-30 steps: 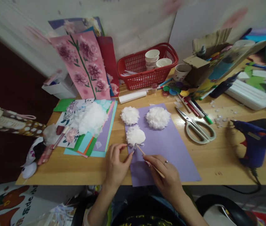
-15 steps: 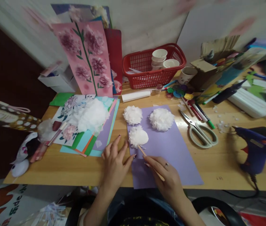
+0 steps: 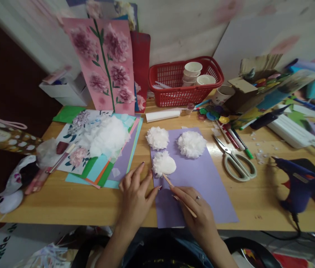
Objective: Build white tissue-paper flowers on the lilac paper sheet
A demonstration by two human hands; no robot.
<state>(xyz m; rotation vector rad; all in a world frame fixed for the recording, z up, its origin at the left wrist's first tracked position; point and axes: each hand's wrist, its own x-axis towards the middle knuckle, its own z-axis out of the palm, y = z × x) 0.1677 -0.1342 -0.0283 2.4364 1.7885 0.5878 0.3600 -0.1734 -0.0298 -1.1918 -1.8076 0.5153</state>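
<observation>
Over the rectangular purple paper (image 3: 203, 178), the right hand (image 3: 199, 208) is gripping a thin wooden stick (image 3: 168, 180). By the paper's left edge, the empty left hand (image 3: 135, 195) is lying half-spread.

Wooden stick (image 3: 169, 181) partly hidden by right hand (image 3: 198, 209), dotted bottle (image 3: 9, 139) cropped at left

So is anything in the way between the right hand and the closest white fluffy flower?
Nothing visible is. The right hand holds a wooden stick whose tip appears to touch the lower edge of that white fluffy flower. The left hand is off to the left, its thumb short of the stick.
</observation>
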